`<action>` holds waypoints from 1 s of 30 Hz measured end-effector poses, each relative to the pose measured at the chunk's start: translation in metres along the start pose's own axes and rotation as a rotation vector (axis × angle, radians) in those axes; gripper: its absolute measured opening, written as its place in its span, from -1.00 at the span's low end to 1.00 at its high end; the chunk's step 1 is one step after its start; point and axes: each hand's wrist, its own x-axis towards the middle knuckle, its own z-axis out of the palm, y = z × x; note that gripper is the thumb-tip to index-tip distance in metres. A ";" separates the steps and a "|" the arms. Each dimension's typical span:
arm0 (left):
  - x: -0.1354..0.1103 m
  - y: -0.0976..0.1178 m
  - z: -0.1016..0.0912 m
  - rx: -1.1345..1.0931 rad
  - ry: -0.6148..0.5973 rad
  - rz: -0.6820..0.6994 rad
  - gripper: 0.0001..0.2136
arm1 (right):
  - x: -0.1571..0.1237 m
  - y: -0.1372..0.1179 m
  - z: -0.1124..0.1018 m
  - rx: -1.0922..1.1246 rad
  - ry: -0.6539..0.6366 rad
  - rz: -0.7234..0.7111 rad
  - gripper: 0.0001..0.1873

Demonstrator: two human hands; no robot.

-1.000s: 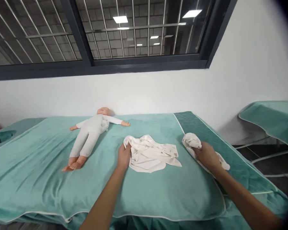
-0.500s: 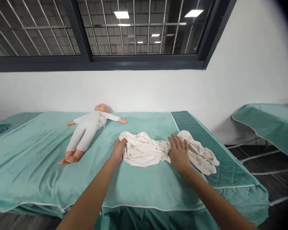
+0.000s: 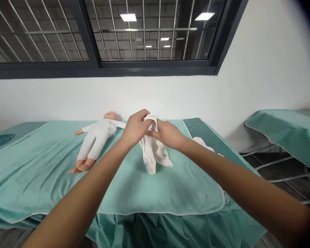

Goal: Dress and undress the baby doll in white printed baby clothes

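Cloth [image 3: 148, 155], white and limp, is hanging above a green-covered bed [image 3: 170, 199], its lower ends perhaps just brushing the cover. The left hand [image 3: 137, 126] and right hand [image 3: 169, 135] are both pinching its gathered top, some fingertips hidden. It is looking light, soft and hard to damage, likely sagging wherever unsupported; the bunched upper edge is seemingly offering the surest hold. A baby doll [image 3: 96, 130] is lying leftward; another white cloth [image 3: 202, 141] is resting rightward, partly hidden.

matt cloth garment [image 3: 148, 153], shiny mtl bars [image 3: 159, 30]
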 end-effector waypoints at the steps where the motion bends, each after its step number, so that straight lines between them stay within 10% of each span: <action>1: 0.002 0.006 -0.006 0.072 -0.004 0.027 -0.88 | 0.000 0.001 -0.008 -0.028 0.002 0.001 -0.52; 12: 0.009 -0.020 -0.033 0.558 -0.003 0.045 -0.81 | -0.025 0.053 -0.074 -0.188 0.100 0.209 -0.71; 21: -0.006 -0.064 -0.046 0.443 -0.206 -0.124 -0.72 | -0.063 0.108 -0.067 -0.167 0.014 0.375 -0.70; 30: 0.023 -0.111 -0.042 0.673 -0.446 -0.380 -0.61 | -0.029 0.127 -0.025 -0.347 -0.053 0.377 -0.67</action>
